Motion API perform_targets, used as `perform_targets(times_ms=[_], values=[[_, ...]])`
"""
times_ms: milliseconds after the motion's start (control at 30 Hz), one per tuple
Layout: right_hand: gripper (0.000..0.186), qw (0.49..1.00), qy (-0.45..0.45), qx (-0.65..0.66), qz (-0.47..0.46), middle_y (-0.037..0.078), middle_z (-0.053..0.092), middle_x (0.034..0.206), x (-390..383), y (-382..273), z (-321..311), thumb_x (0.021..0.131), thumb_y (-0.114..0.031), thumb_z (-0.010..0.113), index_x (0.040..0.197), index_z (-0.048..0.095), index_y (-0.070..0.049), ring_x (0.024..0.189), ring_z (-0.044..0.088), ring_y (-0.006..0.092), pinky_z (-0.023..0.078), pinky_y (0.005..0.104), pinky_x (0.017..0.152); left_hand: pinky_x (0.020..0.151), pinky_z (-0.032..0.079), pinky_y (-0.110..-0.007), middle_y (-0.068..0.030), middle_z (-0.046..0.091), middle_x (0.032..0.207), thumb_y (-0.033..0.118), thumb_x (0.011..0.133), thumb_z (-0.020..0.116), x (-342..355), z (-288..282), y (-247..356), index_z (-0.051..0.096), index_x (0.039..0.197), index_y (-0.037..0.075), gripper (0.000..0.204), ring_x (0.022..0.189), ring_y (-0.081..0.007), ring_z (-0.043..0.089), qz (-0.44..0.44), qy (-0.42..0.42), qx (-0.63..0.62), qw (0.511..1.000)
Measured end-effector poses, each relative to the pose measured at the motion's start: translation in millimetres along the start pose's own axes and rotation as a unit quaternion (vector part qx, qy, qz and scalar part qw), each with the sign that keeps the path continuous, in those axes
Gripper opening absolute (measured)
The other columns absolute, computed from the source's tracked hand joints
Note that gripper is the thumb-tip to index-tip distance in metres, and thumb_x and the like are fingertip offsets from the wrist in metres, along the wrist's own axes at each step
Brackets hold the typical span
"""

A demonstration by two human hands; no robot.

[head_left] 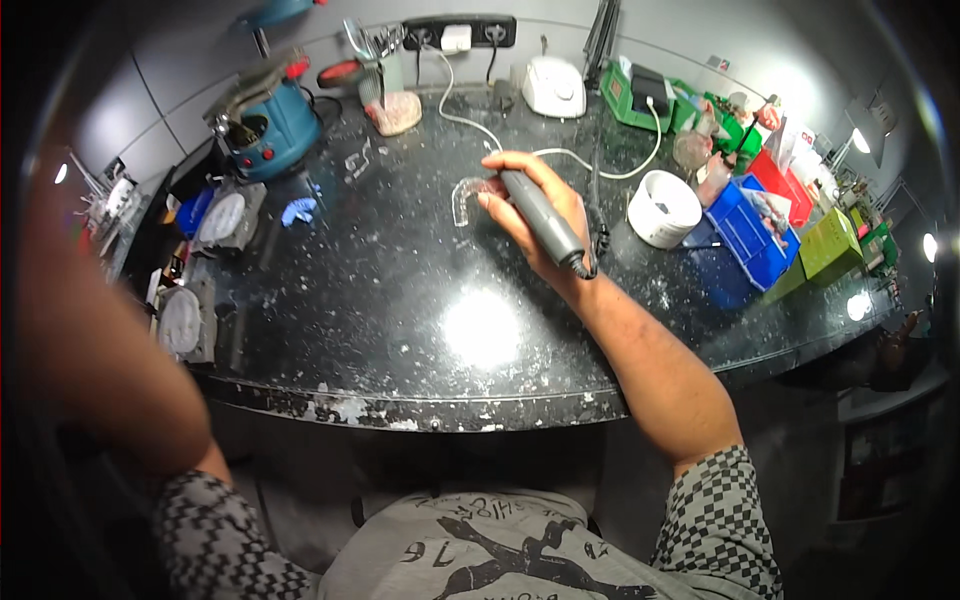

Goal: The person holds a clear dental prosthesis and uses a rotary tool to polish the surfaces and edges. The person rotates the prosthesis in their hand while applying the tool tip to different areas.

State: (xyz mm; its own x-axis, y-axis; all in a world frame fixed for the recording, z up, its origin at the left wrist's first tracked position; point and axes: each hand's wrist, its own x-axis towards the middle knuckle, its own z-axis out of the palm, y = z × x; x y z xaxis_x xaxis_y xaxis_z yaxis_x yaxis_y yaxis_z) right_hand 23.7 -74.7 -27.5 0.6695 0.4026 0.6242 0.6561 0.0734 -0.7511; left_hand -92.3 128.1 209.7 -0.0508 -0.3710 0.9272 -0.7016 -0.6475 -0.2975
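My right hand (562, 194) is over the middle of the black workbench, closed around a grey rotary handpiece (543, 219) with a cord at its near end. The same hand's thumb and fingertips pinch a clear U-shaped dental aligner (461, 208), which sticks out to the left. The tip of the handpiece is hidden by the fingers. My left forearm (120, 370) rises blurred along the left edge, and its hand lies outside the picture.
A blue machine (278, 135) stands back left, with blue scraps (299, 211) and plaster moulds (182, 320) nearer. To the right are a white cylindrical pot (664, 208), a blue bin (750, 235) and a green bin (632, 100). White cables cross the back of the worn bench (380, 300).
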Motion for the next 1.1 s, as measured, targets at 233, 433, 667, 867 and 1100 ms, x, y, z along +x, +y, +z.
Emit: perform_targets(times_ms=[233, 433, 667, 867, 1100], values=[[0.034, 1.0, 0.007, -0.007, 0.03, 0.006, 0.073, 0.095, -1.2, 7.3, -10.4, 0.09, -0.016, 0.078, 0.122, 0.067, -0.012, 0.088, 0.071, 0.0138, 0.056, 0.0287, 0.081, 0.087, 0.05, -0.027, -0.0017, 0.067, 0.101, 0.011, 0.1, 0.064, -186.4, 87.8, 58.7, 0.069, 0.11, 0.003, 0.014, 0.093, -0.0093, 0.062, -0.555, -0.08, -0.18, 0.808], [0.035, 0.998, 0.012, 0.022, 0.063, 0.005, 0.072, 0.097, -2.8, 7.1, -11.5, 0.089, -0.015, 0.079, 0.121, 0.067, -0.011, 0.088, 0.07, 0.0113, 0.055, 0.0277, 0.08, 0.085, 0.05, -0.025, -0.001, 0.068, 0.102, 0.014, 0.099, 0.069, -218.9, 94.0, 67.9, 0.069, 0.112, 0.002, 0.017, 0.093, -0.0078, 0.062, -0.638, -0.064, -0.252, 0.725], [0.037, 0.998, -0.013, 0.01, 0.067, 0.004, 0.072, 0.097, -6.7, 5.9, -5.2, 0.09, -0.014, 0.079, 0.124, 0.066, -0.011, 0.087, 0.069, 0.011, 0.055, 0.0276, 0.079, 0.082, 0.05, -0.021, 0.0018, 0.069, 0.096, 0.01, 0.094, 0.076, -222.2, 81.8, 62.7, 0.071, 0.111, 0.002, 0.019, 0.088, -0.0047, 0.062, -0.675, -0.103, -0.303, 0.665], [0.033, 0.992, -0.015, 0.055, 0.11, 0.004, 0.072, 0.096, -6.5, 3.3, -2.0, 0.092, -0.012, 0.076, 0.123, 0.066, -0.01, 0.087, 0.069, 0.0098, 0.055, 0.0257, 0.078, 0.082, 0.049, -0.021, 0.0021, 0.07, 0.097, 0.007, 0.094, 0.074, -224.7, 80.9, 58.6, 0.072, 0.111, 0.002, 0.018, 0.089, -0.0046, 0.062, -0.663, -0.094, -0.259, 0.696], [0.032, 0.996, -0.017, 0.032, 0.087, 0.005, 0.073, 0.095, -7.8, -0.6, -6.5, 0.092, -0.012, 0.076, 0.123, 0.066, -0.008, 0.087, 0.07, 0.0107, 0.055, 0.0266, 0.078, 0.084, 0.049, -0.021, 0.0028, 0.069, 0.098, 0.008, 0.095, 0.073, -228.5, 85.0, 56.2, 0.071, 0.112, 0.001, 0.018, 0.09, -0.0048, 0.061, -0.662, -0.086, -0.259, 0.698]])
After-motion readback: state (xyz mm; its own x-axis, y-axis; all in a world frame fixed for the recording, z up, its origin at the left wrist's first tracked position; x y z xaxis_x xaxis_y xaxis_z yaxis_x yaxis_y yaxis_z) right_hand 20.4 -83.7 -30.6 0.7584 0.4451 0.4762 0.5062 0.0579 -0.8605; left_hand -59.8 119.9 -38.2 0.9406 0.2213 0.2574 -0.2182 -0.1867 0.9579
